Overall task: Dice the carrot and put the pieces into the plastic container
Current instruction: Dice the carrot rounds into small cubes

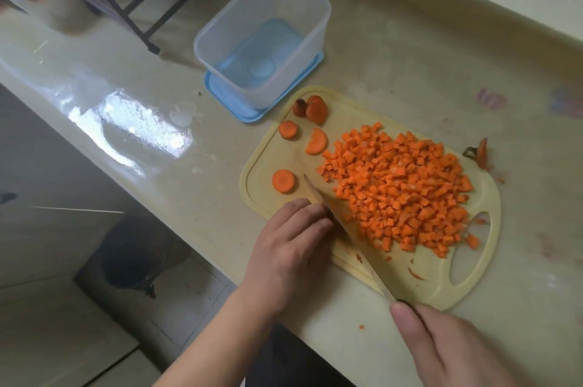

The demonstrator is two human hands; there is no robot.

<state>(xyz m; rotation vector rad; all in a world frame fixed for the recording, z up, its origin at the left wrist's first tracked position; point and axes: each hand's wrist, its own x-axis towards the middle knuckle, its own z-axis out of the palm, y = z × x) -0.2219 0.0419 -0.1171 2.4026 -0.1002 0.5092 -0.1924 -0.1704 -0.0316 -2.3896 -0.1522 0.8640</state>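
Your right hand (454,348) grips the knife (350,235) handle; your left hand (293,248) curls beside the blade, probably pinning a hidden piece. The diced carrot (400,191) heaped on the cutting board (435,279) is light, stiff and scatter-prone, so scoop it. The plastic container (262,39), far left on the counter (410,71), holds none.

diced carrot (397,188): bright orange, the heap i see on my board
carrot rounds (283,181): orange with paler rings
cutting board (485,197): pale yellow, plain
plastic container (239,27): clear, frosted white
lid (220,93): light blue, under my container
counter (410,55): glossy cream
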